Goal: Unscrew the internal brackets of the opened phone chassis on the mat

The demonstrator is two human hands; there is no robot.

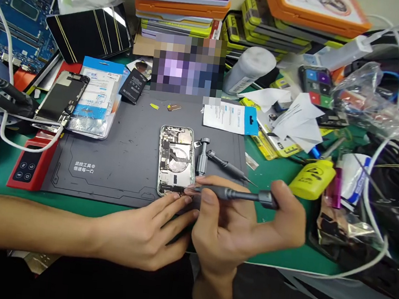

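Observation:
An opened phone body (175, 158) lies face-up on a dark grey work mat (119, 155), its inner parts exposed. My right hand (241, 228) is closed round a grey screwdriver (232, 194), held level with its tip at the phone's lower edge. My left hand (147, 232) rests on the mat's front edge, fingers stretched out, fingertips touching the phone's bottom corner. Two more screwdrivers, one upright (203, 157) and one lying down (228, 167), sit just right of the phone.
A detached phone screen (61, 98) lies on a red device (30, 161) at left, by blue packets (97, 97) and a black battery (133, 86). A yellow bottle (311, 180), papers, white cables (378, 160) and stacked boxes (183, 3) crowd the right and back.

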